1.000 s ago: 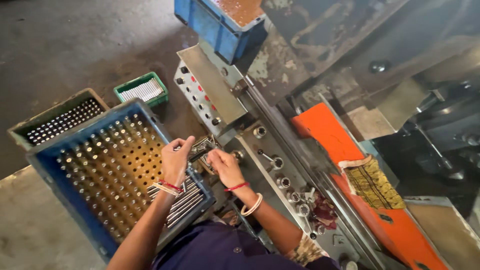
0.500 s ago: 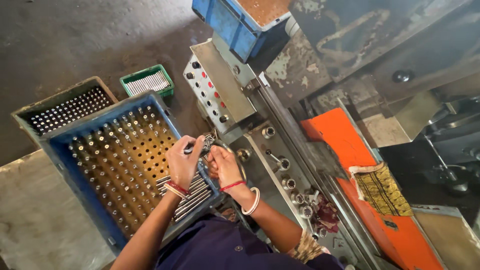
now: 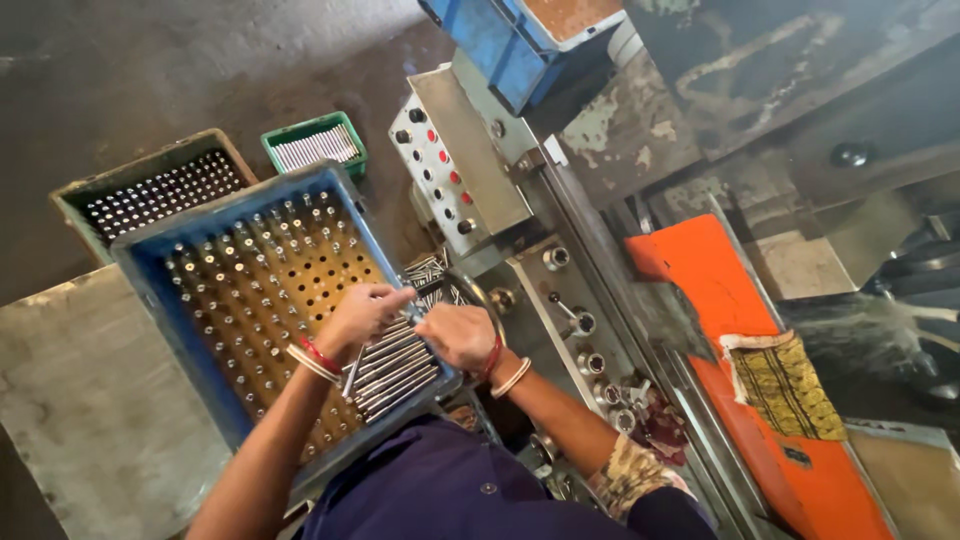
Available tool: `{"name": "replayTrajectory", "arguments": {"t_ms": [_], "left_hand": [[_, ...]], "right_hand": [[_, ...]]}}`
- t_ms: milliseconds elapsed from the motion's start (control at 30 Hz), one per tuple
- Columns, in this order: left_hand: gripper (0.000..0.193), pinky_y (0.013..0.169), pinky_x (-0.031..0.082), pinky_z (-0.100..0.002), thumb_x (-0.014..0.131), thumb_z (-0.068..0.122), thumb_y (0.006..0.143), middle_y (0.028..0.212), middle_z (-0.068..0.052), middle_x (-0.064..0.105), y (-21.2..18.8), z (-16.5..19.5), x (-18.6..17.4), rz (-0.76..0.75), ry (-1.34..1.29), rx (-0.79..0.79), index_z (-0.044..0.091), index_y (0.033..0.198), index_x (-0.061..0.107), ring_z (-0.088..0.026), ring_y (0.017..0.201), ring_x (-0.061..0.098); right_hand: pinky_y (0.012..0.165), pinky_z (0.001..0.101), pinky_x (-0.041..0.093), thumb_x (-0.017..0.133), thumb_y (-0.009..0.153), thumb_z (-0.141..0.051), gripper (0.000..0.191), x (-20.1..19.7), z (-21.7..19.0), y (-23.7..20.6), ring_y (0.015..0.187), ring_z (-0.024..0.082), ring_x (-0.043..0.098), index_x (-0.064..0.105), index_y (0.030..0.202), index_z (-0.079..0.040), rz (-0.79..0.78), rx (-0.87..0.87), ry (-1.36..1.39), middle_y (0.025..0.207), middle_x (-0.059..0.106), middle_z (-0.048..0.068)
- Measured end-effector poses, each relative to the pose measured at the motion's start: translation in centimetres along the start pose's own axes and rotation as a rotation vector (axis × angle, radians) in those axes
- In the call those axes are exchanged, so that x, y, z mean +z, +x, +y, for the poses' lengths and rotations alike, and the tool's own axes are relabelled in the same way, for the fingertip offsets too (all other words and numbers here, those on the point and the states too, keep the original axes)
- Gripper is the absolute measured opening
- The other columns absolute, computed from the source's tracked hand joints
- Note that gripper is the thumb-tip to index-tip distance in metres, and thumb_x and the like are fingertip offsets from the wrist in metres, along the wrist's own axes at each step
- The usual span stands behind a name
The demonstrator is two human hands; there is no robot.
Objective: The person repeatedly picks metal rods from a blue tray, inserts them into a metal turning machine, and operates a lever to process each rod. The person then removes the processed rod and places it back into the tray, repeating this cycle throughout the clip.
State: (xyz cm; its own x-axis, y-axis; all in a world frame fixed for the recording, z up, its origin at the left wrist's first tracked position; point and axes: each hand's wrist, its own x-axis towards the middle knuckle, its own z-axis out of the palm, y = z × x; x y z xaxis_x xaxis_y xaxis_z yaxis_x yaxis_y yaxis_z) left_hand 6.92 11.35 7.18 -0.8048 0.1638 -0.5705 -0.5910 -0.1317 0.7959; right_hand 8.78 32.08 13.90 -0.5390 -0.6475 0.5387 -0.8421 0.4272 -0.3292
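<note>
A blue crate (image 3: 150,270) holds a perforated board with many upright metal pins (image 3: 270,280) and a bundle of loose metal rods (image 3: 395,365) lying at its near right corner. My left hand (image 3: 362,315) is closed over the rods at the crate's right edge, pinching some of them. My right hand (image 3: 458,335) is curled just to the right of it, over the rods and the crate rim; whether it grips a rod is hidden by the fingers. Both wrists wear red and white bangles.
A grey control box with red and black buttons (image 3: 445,170) stands behind the hands. A grey crate of pins (image 3: 150,190) and a small green crate (image 3: 315,145) sit at the left. A machine bed with sockets (image 3: 585,350) and an orange panel (image 3: 700,270) lie to the right.
The view has shifted so the crate and hands sit further right and lower. Both hands stay together at the crate's right edge, now lower over the loose rods.
</note>
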Motion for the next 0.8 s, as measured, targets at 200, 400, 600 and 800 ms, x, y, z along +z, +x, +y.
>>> {"name": "replayTrajectory", "arguments": {"t_ms": [200,400,600,800], "left_hand": [[0.033,0.044,0.034,-0.022,0.069,0.029,0.101,0.062,0.003,0.053,-0.9,-2.9,1.8,0.421,-0.519,0.343,0.006,0.078,0.064,-0.004,0.048,0.045],[0.030,0.044,0.037,-0.023,0.069,0.025,0.099,0.066,0.001,0.062,-1.6,-1.7,-2.5,0.573,-0.526,0.461,0.004,0.077,0.064,-0.003,0.050,0.048],[0.043,0.060,0.050,-0.039,0.072,0.041,0.096,0.071,-0.015,0.069,-1.7,0.0,-8.9,0.624,0.462,0.437,0.001,0.084,0.076,-0.025,0.062,0.064],[0.045,0.080,0.059,-0.050,0.072,0.047,0.091,0.091,-0.026,0.073,4.3,-0.6,-7.6,0.542,1.052,0.152,0.002,0.091,0.078,-0.043,0.088,0.073]], "right_hand": [[0.076,0.0399,0.054,0.071,0.094,-0.014,0.023,6.9,-1.4,0.4,0.087,0.030,0.069,0.064,0.109,0.002,-0.103,0.647,0.652,0.098,0.071,0.018],[0.086,0.0431,0.053,0.070,0.092,-0.007,0.018,9.4,0.4,-3.7,0.098,0.036,0.064,0.065,0.108,-0.002,-0.232,0.378,0.326,0.101,0.066,0.017],[0.074,0.0439,0.051,0.060,0.092,-0.012,0.007,11.4,0.5,-7.1,0.091,0.033,0.062,0.064,0.093,-0.006,-0.528,0.224,-0.031,0.092,0.058,0.013],[0.077,0.0426,0.052,0.056,0.089,-0.011,0.007,11.5,-0.9,-8.0,0.090,0.031,0.062,0.061,0.087,-0.007,-0.498,0.212,-0.063,0.087,0.058,0.011]]}}
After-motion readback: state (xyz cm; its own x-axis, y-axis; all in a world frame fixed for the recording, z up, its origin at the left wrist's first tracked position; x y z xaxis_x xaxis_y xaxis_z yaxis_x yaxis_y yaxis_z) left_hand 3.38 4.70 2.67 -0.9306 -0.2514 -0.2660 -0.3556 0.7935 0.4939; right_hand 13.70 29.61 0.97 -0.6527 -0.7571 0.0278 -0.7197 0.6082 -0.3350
